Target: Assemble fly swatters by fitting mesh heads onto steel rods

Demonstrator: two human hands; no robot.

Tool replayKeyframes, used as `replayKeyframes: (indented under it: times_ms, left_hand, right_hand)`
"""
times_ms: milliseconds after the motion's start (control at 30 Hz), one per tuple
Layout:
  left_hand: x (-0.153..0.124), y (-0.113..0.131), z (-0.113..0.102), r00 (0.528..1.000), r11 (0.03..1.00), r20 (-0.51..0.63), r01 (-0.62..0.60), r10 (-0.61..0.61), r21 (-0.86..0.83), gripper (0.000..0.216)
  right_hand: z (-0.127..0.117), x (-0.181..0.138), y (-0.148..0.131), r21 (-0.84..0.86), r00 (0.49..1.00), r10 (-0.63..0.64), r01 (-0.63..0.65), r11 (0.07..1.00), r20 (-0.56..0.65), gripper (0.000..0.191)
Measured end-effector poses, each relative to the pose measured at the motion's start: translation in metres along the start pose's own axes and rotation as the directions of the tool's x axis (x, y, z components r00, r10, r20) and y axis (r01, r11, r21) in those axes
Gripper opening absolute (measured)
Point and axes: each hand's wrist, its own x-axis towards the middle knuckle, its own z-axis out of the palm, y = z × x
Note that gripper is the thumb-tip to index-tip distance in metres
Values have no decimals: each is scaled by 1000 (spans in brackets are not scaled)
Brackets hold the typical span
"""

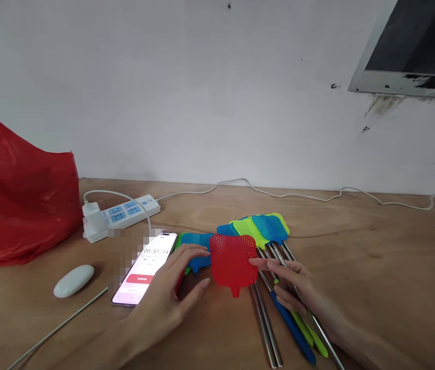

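Observation:
A red fly-swatter head [231, 262] with no handle on it lies on the wooden table [375, 257] between my hands. My left hand [171, 298] rests to its left with fingers spread, fingertips touching its edge and the blue swatter heads [197, 246] beside it. My right hand [298, 290] touches the red head's right edge with stretched fingers and lies over several assembled swatters with metal rods [267, 329] and blue and green grips. Their blue and yellow-green heads [258, 228] fan out behind the red one.
A phone [146, 270] showing a running timer lies left of my left hand. Further left are a white oval object [74, 280], a white power strip [123, 213] with a plugged charger, and a red plastic bag [17, 205]. A white cable [298, 195] runs along the wall.

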Motion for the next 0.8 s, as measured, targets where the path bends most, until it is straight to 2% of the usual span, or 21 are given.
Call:
replayKeyframes:
  times_ms: [133, 300, 600, 800]
  left_hand:
    - [-4, -1, 2, 978, 961, 104, -196, 178, 194, 45]
    - [-2, -11, 3, 942, 904, 179, -326, 284, 277, 39]
    - [-1, -9, 0, 906, 893, 203, -409, 372, 189, 43]
    - [0, -15, 2, 923, 920, 174, -368, 343, 138, 47]
  right_hand:
    - [0, -1, 3, -7, 999, 13, -13, 1000, 46, 47]
    - [3, -4, 0, -29, 987, 65, -61, 998, 148, 52]
    - [5, -5, -3, -42, 985, 71, -65, 997, 160, 50]
    - [4, -5, 0, -38, 985, 49, -43, 998, 163, 50]
